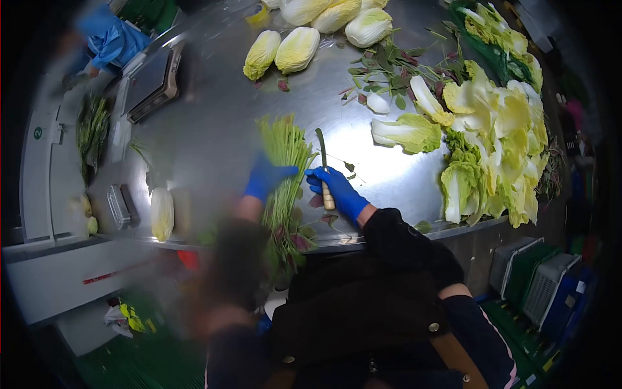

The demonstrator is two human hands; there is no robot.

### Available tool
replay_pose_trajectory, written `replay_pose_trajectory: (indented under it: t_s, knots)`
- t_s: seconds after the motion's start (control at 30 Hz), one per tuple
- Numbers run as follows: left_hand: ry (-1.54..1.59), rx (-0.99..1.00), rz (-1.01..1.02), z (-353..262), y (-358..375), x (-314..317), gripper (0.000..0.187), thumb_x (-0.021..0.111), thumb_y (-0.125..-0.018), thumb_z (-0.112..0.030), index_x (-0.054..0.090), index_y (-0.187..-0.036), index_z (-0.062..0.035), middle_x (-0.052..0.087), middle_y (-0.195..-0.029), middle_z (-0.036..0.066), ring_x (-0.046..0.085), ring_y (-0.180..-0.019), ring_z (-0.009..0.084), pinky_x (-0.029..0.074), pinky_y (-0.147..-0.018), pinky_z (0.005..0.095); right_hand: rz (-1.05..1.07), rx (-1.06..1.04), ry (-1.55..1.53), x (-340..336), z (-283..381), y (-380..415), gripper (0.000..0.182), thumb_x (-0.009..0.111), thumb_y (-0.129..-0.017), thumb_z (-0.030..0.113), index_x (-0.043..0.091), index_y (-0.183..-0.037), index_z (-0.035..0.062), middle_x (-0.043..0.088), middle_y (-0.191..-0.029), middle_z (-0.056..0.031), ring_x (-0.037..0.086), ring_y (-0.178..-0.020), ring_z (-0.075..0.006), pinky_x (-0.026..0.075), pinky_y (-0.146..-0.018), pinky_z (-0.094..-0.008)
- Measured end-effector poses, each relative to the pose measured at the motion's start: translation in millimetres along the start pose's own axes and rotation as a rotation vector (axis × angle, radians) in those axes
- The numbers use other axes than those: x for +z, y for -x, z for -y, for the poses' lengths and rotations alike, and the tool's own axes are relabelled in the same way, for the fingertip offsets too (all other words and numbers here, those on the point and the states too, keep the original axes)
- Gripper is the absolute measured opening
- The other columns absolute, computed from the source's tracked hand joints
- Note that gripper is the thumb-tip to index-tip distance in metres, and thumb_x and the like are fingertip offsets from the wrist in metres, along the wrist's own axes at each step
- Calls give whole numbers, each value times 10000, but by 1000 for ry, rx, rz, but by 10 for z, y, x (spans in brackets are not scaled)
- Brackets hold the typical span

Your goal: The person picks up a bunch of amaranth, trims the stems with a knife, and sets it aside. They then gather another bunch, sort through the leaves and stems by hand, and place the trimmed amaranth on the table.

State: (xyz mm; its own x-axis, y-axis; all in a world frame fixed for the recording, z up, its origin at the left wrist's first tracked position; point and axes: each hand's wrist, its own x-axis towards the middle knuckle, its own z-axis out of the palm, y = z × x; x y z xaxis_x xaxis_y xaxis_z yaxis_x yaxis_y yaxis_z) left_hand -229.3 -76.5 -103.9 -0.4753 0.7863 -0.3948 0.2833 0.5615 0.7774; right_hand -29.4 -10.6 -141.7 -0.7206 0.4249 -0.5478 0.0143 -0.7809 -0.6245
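My left hand (267, 176), in a blue glove, is wrapped round a bunch of long green stems (288, 146). The cut-looking stem ends point away from me, and the leafy green and purple tops hang over the table's near edge. My right hand (338, 188), also gloved in blue, is closed on the wooden handle of a curved knife (322, 148). Its dark blade points away from me, just right of the stems. A few loose leaves (350, 167) lie beside the knife.
Napa cabbages (297, 49) lie at the back of the metal table (214, 129). Loose cabbage leaves (499, 142) are heaped at right. A scale (155, 81), a metal box (119, 206) and one cabbage (162, 214) are at left. A person in blue (116, 42) is at the far left.
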Motion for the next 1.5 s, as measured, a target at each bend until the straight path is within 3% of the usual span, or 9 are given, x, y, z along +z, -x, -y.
replay_pose_trajectory:
  t_s: [0.13,0.23,0.43,0.57,0.77,1.13,1.23,1.37,1.5]
  knots:
    - [-503,54,-213,-348,283,291,1215,869,-487,-376,184,-1361,117,551,-1120,257,582,-998,356,480,-846,414,71,26,-40,269,301,-110,317,564,-862,297,590,-1063,52,598,-988,-71,600,-854,-172,507,-757,-292]
    - [-717,-112,-309,-156,168,478,966,827,-543,-279,325,-1312,22,503,-1197,216,527,-1072,351,448,-899,407,71,82,32,401,488,-156,299,567,-856,297,629,-1028,60,612,-930,-47,573,-768,-139,470,-689,-254]
    - [-507,-173,-299,-270,198,201,917,808,-549,-204,341,-1307,12,572,-1089,225,580,-985,360,483,-836,425,14,-78,223,37,299,-275,254,570,-863,276,640,-968,56,628,-865,-16,565,-764,-97,447,-692,-236]
    - [-588,-141,-356,-220,128,181,833,803,-538,-174,411,-1250,8,640,-907,201,638,-835,352,521,-736,426,-17,-42,87,-359,229,103,234,582,-869,257,605,-988,57,641,-980,-45,592,-874,-122,458,-752,-268]
    - [-330,-122,-200,-201,56,-16,619,795,-511,-178,562,-1068,-39,661,-920,154,647,-838,320,508,-744,406,-19,-31,80,-627,121,553,269,512,-915,264,562,-1073,53,617,-1099,-61,577,-954,-125,466,-851,-297]
    - [-477,222,146,-1068,301,1002,695,775,-622,-269,466,-1217,-86,627,-995,184,619,-904,327,489,-779,413,31,-289,-393,-373,163,686,283,518,-903,185,565,-1109,-3,592,-1112,-90,566,-1022,-155,469,-873,-302]
    - [-454,372,227,-813,214,1038,854,783,-624,-299,360,-1327,-61,595,-1062,195,588,-977,321,470,-811,406,-168,-271,-86,-709,114,858,252,535,-893,191,560,-1071,13,615,-997,-64,599,-885,-143,475,-792,-254]
    - [-828,305,5,-758,380,1239,1053,820,-562,-372,268,-1360,37,545,-1106,217,547,-1011,339,455,-831,417,-407,-259,-8,-1229,129,1227,181,532,-884,167,571,-1031,67,645,-899,-74,631,-702,-121,500,-633,-246]
    - [-879,195,-117,-860,545,1431,1228,848,-528,-399,121,-1398,72,517,-1138,198,532,-999,330,423,-856,420,-360,-335,498,-1094,406,1502,160,527,-896,203,569,-988,79,656,-791,-62,619,-591,-117,481,-557,-258]
